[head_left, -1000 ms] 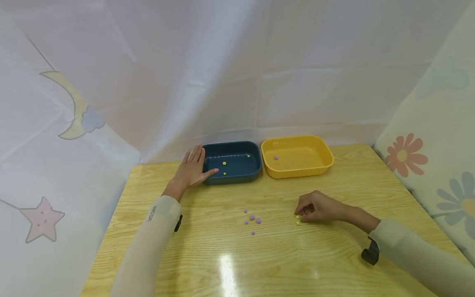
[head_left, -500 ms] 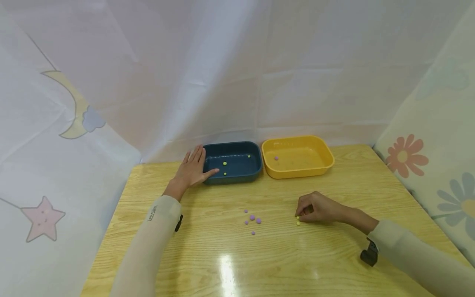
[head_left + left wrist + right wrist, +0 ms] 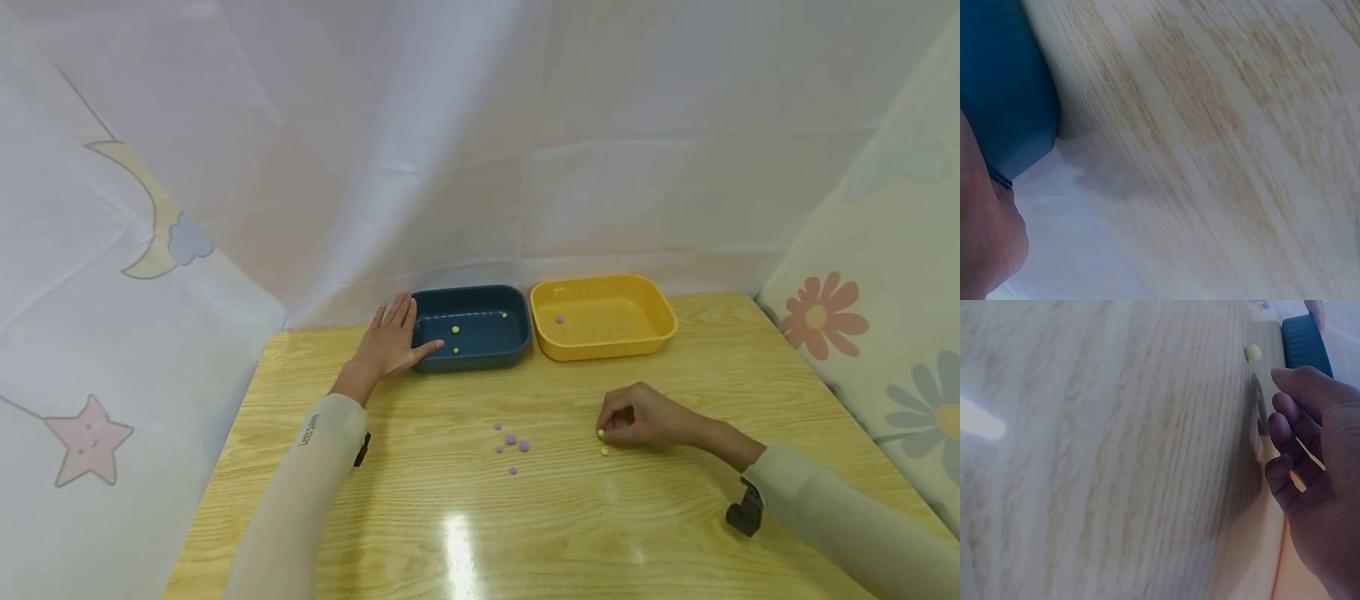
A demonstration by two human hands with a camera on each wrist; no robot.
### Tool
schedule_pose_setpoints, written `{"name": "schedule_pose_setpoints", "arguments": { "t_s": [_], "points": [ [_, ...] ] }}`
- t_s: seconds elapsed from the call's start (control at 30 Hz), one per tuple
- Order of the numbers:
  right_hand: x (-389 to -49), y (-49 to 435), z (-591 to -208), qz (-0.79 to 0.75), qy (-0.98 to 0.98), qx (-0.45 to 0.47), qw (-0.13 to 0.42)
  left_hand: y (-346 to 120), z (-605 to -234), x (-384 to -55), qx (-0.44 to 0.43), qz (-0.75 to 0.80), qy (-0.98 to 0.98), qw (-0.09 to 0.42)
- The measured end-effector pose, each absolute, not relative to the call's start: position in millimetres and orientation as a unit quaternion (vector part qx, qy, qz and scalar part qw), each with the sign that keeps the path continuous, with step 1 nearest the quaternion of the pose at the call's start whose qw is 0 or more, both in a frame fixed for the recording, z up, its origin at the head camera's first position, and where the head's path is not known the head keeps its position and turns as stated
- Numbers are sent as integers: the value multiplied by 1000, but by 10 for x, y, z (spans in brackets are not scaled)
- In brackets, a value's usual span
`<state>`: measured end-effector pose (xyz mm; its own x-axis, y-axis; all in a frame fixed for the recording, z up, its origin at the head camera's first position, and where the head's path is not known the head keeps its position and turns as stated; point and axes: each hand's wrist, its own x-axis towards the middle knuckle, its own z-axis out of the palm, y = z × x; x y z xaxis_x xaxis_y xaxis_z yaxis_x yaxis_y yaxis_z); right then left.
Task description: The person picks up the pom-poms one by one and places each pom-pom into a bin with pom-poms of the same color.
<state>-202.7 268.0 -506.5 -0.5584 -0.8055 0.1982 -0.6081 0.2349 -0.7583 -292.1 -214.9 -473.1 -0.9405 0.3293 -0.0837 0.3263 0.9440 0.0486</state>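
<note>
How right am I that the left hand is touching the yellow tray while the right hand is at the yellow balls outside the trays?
One slip: the left hand touches the dark blue tray, not the yellow tray, as the head view shows. The right hand is indeed at those yellow balls.

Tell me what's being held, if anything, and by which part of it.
The right hand pinches a yellow ball; which part of it is gripped is too small to tell. The left hand rests on the blue tray.
</note>
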Motion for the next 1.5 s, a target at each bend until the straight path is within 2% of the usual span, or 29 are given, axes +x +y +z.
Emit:
{"name": "schedule_pose_setpoints", "arguments": {
  "t_s": [0.33, 0.7, 1.5],
  "points": [
    [-2096, 2620, -4889, -431, 795, -412, 113, -2123, -4708, -2898, 165, 22, 985, 42],
    [-2316, 2511, -4692, -420, 812, -399, 72, -2141, -4712, -2898, 168, 22, 985, 40],
    [-2768, 1931, -4474, -413, 830, -374, 14, -2158, -4729, -2902, 171, 16, 984, 36]
  ]
}}
